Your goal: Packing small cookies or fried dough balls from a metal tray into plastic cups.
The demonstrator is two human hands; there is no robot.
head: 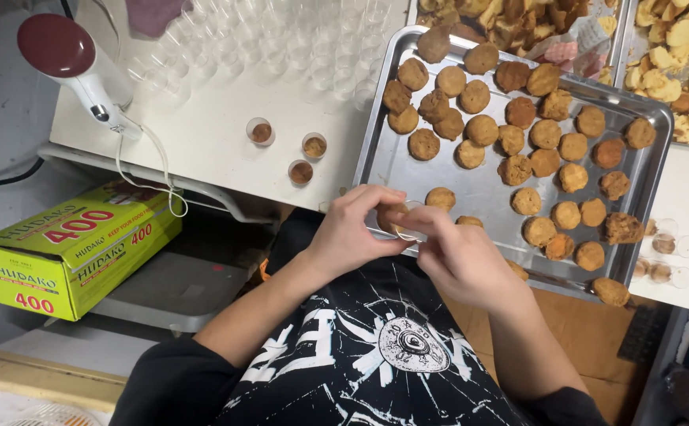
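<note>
My left hand (350,229) and my right hand (459,252) meet at the near edge of a metal tray (392,162). Together they hold a small clear plastic cup (408,223) with a round brown fried ball (389,217) pressed at its mouth. The tray carries several more brown fried balls (483,130), spread over its far and right parts. Three small clear cups (301,171) filled with brown food stand on the white table left of the tray.
Rows of empty clear cups (281,39) fill the table's far side. A white and dark red appliance (76,67) with a cord lies at left, above a yellow-green box (76,248). Two trays of fried pieces (676,55) sit behind. More cups (664,244) lie right of the tray.
</note>
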